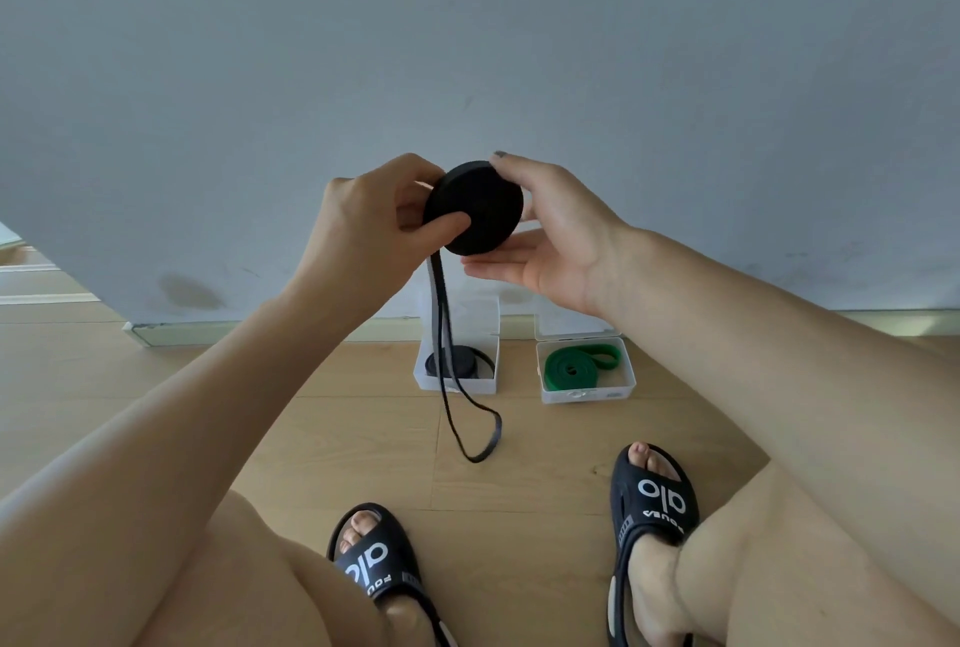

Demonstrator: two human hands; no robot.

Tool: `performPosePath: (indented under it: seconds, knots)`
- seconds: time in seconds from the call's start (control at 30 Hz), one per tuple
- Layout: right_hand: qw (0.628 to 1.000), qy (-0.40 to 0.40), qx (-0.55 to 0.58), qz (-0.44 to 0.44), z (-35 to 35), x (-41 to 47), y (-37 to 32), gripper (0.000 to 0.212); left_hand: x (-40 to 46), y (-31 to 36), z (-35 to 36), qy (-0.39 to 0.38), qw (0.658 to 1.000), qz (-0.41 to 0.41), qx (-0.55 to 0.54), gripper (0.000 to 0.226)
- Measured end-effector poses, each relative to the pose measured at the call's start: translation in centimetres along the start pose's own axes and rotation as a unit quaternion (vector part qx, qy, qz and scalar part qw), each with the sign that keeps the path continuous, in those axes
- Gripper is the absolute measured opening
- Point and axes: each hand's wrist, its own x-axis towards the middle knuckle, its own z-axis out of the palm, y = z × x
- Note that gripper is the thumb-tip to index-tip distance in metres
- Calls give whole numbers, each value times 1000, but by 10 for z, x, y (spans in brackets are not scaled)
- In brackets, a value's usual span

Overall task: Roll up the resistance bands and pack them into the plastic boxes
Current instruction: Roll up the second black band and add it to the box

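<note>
Two black sandals (652,501) rest on the wooden floor (311,438). The left hand (363,220) pinches a black band roll (474,208); the right hand (556,236) cups it, fingers relaxed. Its loose tail (470,418) hangs before two open plastic boxes (587,394), one holding a green band (576,365).

Left box (457,376) contents partly behind the hanging band (447,345).
</note>
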Motion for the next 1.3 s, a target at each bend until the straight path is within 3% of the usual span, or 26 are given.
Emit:
performPosePath:
  seconds: [0.13, 0.27, 0.33, 0.47, 0.53, 0.67, 0.73, 0.83, 0.93, 1.13, 1.3]
  knots:
    - [996, -19, 74, 47, -3, -1, 1, 31, 2, -3, 0, 3, 1000, -7, -13, 15]
    - [997, -18, -78, 10, 4, -1, 2, 40, 3, -1, 0, -8, 999, 27, 26, 14]
    - [995, -12, -101, -6, 8, -1, 3, 42, 2, 0, 1, -2, 999, 31, 32, 15]
    - [999, -30, 32, 21, 7, -2, 4, 35, 0, 0, 1, -4, 1000, 6, 19, 15]
    - [998, -45, 47, 28, 6, -1, 3, 39, 0, -2, 0, -3, 1000, 2, 30, 13]
    - [992, -32, -120, -3, 9, -1, 6, 45, 1, -5, 1, -5, 998, 23, 54, 13]
    - [990, -12, -137, -25, 10, 1, 6, 47, 1, -4, 3, -11, 997, 36, 69, 16]
    - [999, -5, -39, -10, 8, 0, 5, 32, 0, -3, 2, -12, 1000, 14, 21, 19]
    - [996, -16, 82, 24, 2, -1, 2, 35, 2, -5, -2, 6, 1000, -5, -15, 13]
    - [999, -21, -39, 15, 4, -3, 2, 28, 1, -1, 2, -6, 1000, 17, 13, 14]
    - [996, -18, 77, 29, 9, -2, 2, 31, 2, -1, 3, -22, 1000, -10, -4, 18]
